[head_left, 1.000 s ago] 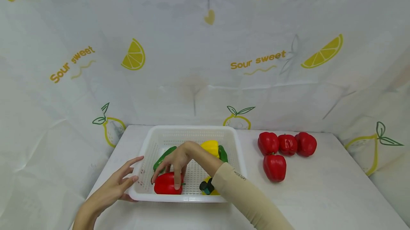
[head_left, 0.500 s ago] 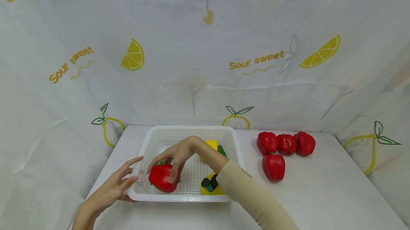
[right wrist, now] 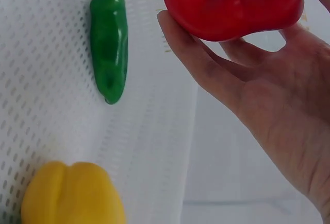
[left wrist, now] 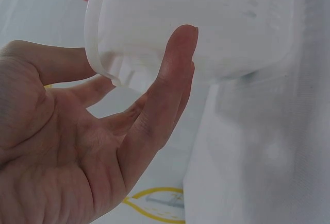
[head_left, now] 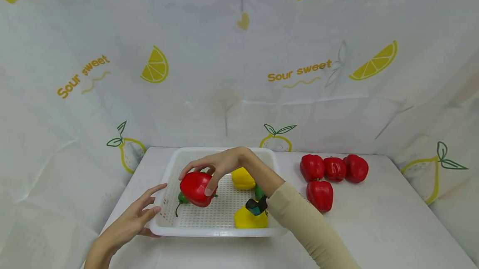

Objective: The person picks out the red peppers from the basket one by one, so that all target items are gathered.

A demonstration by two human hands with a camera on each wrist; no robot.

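My right hand [head_left: 220, 165] holds a red bell pepper [head_left: 196, 189] over the white basket [head_left: 209, 231], fingers on its far side and thumb on the near side. The right wrist view shows the fingers around the red pepper's lower side, its green stem facing the camera. Beneath it lies a green chili pepper [right wrist: 109, 46], partly hidden in the head view. At the basket's left edge, my left hand [head_left: 132, 215] has its fingers spread and fairly straight, touching the outer wall near the front corner. In the left wrist view, that hand [left wrist: 93, 131] touches the rim and side.
Inside the basket are a yellow bell pepper [head_left: 243, 178] at the back, another yellow bell pepper [head_left: 250, 218] at the front right, and a green vegetable [head_left: 259, 192] partly behind my forearm. Several red bell peppers [head_left: 320, 195] stand grouped on the table's right side.
My right hand has lifted the red bell pepper off the basket's floor, moving it up and toward the back. The left hand stays at the basket's edge.
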